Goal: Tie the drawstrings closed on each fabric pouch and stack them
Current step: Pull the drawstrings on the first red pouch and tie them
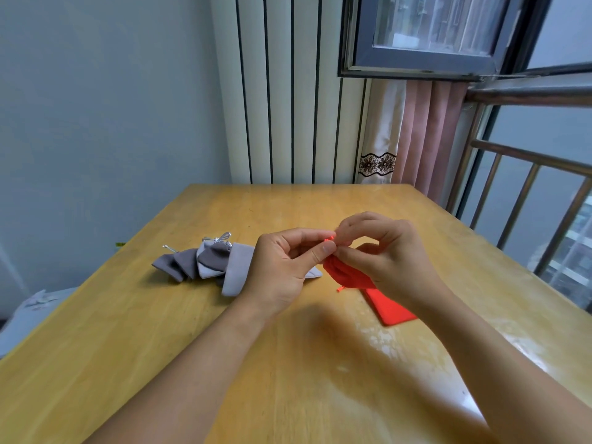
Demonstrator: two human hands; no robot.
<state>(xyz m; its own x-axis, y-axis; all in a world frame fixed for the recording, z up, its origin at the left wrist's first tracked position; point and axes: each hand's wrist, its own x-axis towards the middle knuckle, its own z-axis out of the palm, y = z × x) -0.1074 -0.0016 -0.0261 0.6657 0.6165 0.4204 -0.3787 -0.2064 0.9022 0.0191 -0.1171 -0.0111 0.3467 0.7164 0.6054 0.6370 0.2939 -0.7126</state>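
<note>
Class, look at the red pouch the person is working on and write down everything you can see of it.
The red pouch is a small bag of soft, bright red cloth. Its gathered mouth is lifted off the table between the two hands, and the body droops below them. The left hand and right hand each pinch its thin red drawstring near the top. One loose cord end hangs beneath. A second, flat red pouch lies on the table just behind it; whether they touch is unclear.

Two bare forearms, no sleeves in view. Left hand (282, 267) and right hand (384, 251): no rings, watch or gloves worn. Fingernails short and unpainted.
</note>
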